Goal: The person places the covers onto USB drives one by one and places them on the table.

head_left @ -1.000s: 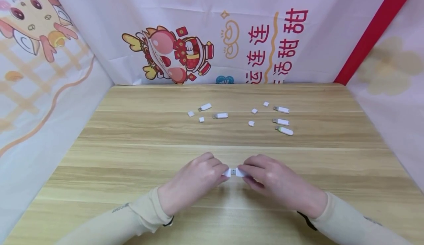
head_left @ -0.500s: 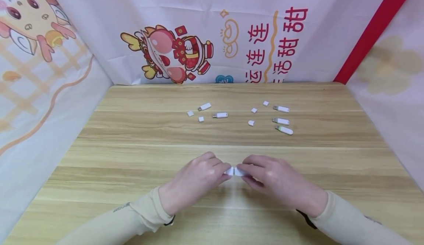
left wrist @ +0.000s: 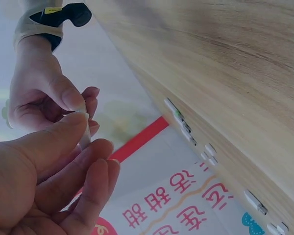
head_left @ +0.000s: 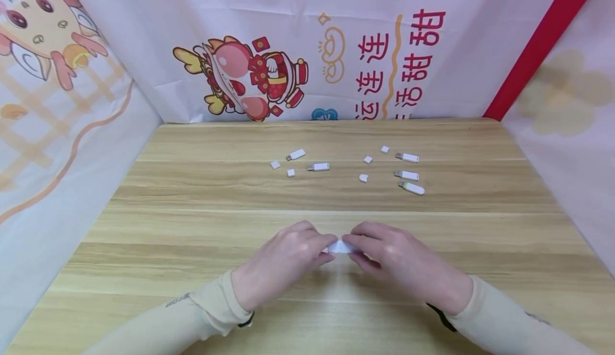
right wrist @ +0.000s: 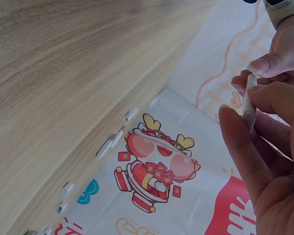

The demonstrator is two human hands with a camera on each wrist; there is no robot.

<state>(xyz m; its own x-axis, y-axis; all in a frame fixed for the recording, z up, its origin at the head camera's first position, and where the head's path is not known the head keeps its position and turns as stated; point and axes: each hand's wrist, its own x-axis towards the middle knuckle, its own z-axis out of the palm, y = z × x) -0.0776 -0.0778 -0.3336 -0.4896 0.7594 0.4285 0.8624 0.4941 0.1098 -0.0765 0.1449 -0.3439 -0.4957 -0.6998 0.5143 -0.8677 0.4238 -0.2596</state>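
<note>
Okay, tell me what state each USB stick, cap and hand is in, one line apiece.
Held stick: cap and body together, no connector showing
Left hand: pinching one end of it
Right hand: pinching the other end
Two left sticks: uncapped, connectors bare
Three right sticks: uncapped, connectors bare
Five loose caps: off, lying near the uncapped sticks
</note>
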